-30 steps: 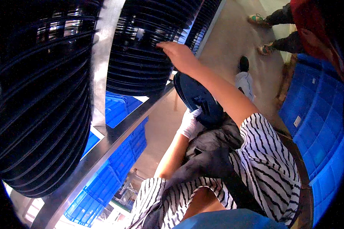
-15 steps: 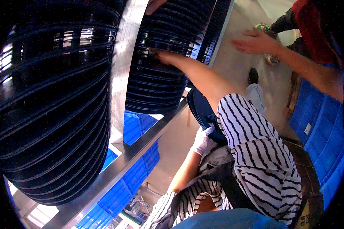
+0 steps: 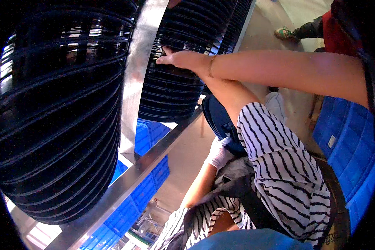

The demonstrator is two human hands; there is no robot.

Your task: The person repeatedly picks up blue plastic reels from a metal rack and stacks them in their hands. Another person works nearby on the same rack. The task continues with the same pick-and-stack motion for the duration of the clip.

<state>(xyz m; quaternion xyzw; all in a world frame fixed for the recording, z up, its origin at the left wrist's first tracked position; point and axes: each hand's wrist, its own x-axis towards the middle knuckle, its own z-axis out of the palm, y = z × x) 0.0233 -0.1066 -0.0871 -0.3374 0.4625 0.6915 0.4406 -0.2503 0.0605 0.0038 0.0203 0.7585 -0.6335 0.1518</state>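
Observation:
My left hand (image 3: 218,153), in a white glove, grips the lower edge of several dark round trays (image 3: 216,114) held against my apron. My right arm (image 3: 227,93), in a striped sleeve, reaches forward to a tall stack of black ribbed rings (image 3: 171,98) on a metal rack. Another person's bare arm (image 3: 287,68) comes in from the right and crosses over my wrist. That person's hand (image 3: 175,59) lies in front of my right hand, whose fingers are hidden. A larger black ribbed stack (image 3: 62,146) fills the left side.
A shiny metal post (image 3: 134,79) stands between the stacks, and a metal rail (image 3: 125,177) runs along their base. Blue crates (image 3: 350,141) line the right side; more blue crates (image 3: 143,191) show behind the rail. A person's shoe (image 3: 285,33) is on the floor at the far right.
The other person's arm has swung left across my right forearm, its hand now at the ringed stack. My left hand and the trays have barely moved.

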